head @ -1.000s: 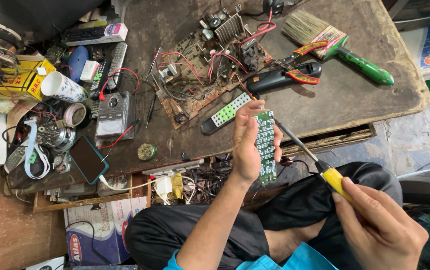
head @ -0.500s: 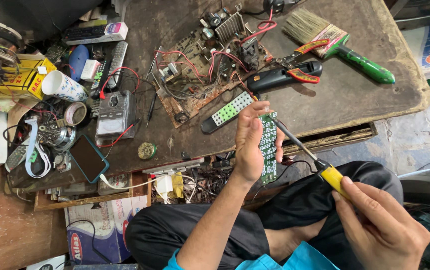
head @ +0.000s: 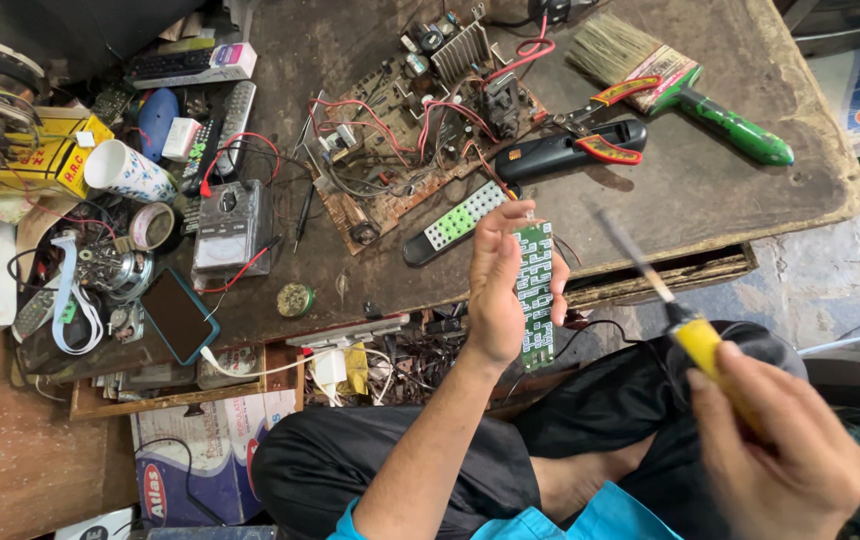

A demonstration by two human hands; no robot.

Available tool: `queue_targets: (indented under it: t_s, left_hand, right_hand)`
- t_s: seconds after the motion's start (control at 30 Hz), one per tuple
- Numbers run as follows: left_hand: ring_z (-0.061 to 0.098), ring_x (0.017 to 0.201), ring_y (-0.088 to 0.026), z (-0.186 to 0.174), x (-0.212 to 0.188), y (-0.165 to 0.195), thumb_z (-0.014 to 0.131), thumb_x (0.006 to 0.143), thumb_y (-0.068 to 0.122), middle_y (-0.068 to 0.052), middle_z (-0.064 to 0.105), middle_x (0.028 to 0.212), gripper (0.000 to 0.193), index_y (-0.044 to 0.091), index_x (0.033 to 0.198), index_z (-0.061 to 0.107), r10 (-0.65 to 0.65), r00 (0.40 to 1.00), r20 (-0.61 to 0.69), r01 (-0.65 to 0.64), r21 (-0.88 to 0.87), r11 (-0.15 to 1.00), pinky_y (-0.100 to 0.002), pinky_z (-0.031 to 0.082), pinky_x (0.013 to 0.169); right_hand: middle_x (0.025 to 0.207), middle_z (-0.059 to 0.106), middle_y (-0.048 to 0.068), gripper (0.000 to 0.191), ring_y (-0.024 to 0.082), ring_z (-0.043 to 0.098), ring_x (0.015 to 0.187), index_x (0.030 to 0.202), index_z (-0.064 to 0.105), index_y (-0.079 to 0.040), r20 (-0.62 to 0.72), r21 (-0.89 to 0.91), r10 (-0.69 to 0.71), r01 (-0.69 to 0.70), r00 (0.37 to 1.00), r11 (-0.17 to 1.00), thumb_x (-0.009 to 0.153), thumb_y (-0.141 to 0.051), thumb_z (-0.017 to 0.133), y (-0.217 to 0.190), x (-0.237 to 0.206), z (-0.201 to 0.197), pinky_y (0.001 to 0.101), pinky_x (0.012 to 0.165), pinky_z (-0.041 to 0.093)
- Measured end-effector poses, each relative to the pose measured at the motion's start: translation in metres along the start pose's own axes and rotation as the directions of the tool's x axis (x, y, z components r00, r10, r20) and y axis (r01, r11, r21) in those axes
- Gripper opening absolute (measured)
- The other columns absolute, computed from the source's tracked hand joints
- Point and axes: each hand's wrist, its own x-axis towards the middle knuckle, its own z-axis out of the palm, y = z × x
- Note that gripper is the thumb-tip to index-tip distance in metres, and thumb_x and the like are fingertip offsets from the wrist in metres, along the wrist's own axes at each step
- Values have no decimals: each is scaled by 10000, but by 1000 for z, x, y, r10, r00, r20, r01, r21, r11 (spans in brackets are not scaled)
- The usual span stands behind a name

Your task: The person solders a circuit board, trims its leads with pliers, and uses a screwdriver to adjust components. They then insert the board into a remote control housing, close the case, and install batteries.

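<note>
My left hand [head: 498, 290] holds the green circuit board [head: 535, 295] just past the table edge [head: 650, 262]. My right hand [head: 785, 455] grips a blurry tool, maybe a screwdriver [head: 655, 290], in open room.

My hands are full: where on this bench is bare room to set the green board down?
Bare brown top lies right of the black-handled tool, below the green-handled brush. A smaller patch sits by the small round tin. The left end around the meter is crowded.
</note>
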Motion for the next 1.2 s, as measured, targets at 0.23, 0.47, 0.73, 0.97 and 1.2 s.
queue_targets:
  t_s: [0.23, 0.47, 0.73, 0.97, 1.2]
  left_hand:
    - [607, 732, -179, -9, 11, 23, 467, 1151, 330, -105, 542, 1057, 335, 136, 1422, 441, 32, 996, -83, -38, -69, 997, -289, 510, 472]
    - [601, 740, -182, -36, 21, 54, 467, 1152, 333, -102, 542, 1022, 335, 144, 1428, 448, 114, 991, -70, -117, -50, 992, -302, 506, 482]
    - [608, 712, -188, -62, 9, 84, 453, 1140, 325, -105, 542, 1021, 340, 138, 1424, 445, 171, 977, -127, -175, -24, 984, -308, 500, 460]
    - [607, 711, -186, -84, -3, 104, 450, 1141, 329, -101, 541, 1034, 352, 143, 1440, 441, 199, 968, -150, -202, 0, 979, -311, 494, 466]
    - [606, 722, -181, -102, -2, 107, 444, 1138, 340, -98, 544, 1045, 356, 159, 1444, 442, 154, 971, -181, -155, 11, 988, -306, 495, 474]
  right_hand:
    - [1131, 654, 121, 363, 101, 566, 746, 1497, 508, 5, 64, 731, 405, -319, 912, 603, 1140, 1, 571, 30, -15, 16, 235, 657, 439]
    - [1238, 592, 76, 407, 133, 523, 923, 1506, 502, -82, 313, 890, 557, -443, 770, 112, 1107, -2, 495, 48, -63, 44, 286, 783, 437]
    - [1114, 573, 48, 188, 147, 502, 872, 1279, 510, -64, 376, 864, 645, -504, 665, 16, 1096, -40, 476, 86, -94, 112, 305, 739, 438]
    - [1037, 573, 35, 188, 153, 497, 785, 1192, 510, -123, 437, 802, 741, -594, 510, -63, 1039, -37, 443, 63, -92, 194, 310, 671, 444]
    - [1119, 616, 62, 175, 216, 560, 922, 1199, 565, -111, 160, 599, 468, -462, 869, 654, 1033, -137, 514, 65, -56, 276, 386, 789, 496]
